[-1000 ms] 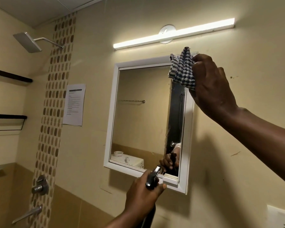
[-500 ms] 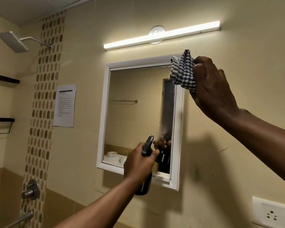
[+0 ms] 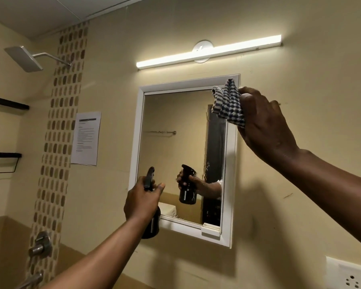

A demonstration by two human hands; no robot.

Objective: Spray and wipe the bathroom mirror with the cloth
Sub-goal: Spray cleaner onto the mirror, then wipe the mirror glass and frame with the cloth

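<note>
A white-framed mirror [image 3: 171, 142] hangs on the beige wall. My right hand [image 3: 263, 124] grips a blue-and-white checked cloth [image 3: 228, 102] at the mirror's upper right corner, over the frame. My left hand [image 3: 141, 202] holds a dark spray bottle [image 3: 151, 224] upright in front of the mirror's lower left corner, its nozzle pointing at the glass. The bottle and the hand on it show again as a reflection in the mirror. My fingers cover much of the bottle's neck.
A lit tube light [image 3: 208, 52] runs above the mirror. A paper notice [image 3: 86, 137] is stuck to the wall on the left, beside a tiled strip with a shower head [image 3: 24, 58] and taps [image 3: 40, 245]. A white socket [image 3: 350, 274] sits lower right.
My left hand has lifted the spray bottle from below the frame and moved it left to the mirror's lower left corner. My right hand keeps the cloth at the upper right corner.
</note>
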